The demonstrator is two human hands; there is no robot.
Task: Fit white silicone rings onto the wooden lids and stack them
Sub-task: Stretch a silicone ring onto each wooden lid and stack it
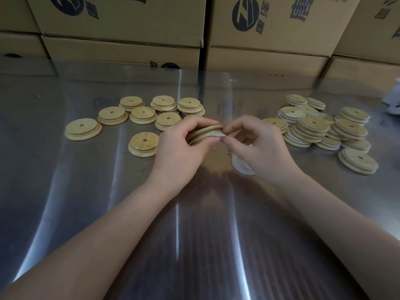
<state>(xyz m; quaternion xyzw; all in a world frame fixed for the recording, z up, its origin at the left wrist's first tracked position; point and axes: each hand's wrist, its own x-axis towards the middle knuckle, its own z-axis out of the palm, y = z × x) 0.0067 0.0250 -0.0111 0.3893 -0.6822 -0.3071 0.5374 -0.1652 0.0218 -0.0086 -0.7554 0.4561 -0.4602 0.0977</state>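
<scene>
My left hand [180,146] grips a wooden lid [205,132] on edge above the table's middle. My right hand [255,146] pinches a white silicone ring [219,136] against the lid's rim. More white rings [242,164] lie under my right palm, partly hidden. Bare wooden lids [83,129] with centre holes lie spread to the left. Lids fitted with white rings sit in leaning stacks [311,131] to the right.
The shiny metal table [108,202] runs to a wall of cardboard boxes [266,40] at the back. A white crumpled object [392,98] lies at the far right edge. One ringed lid [358,161] sits apart at the right.
</scene>
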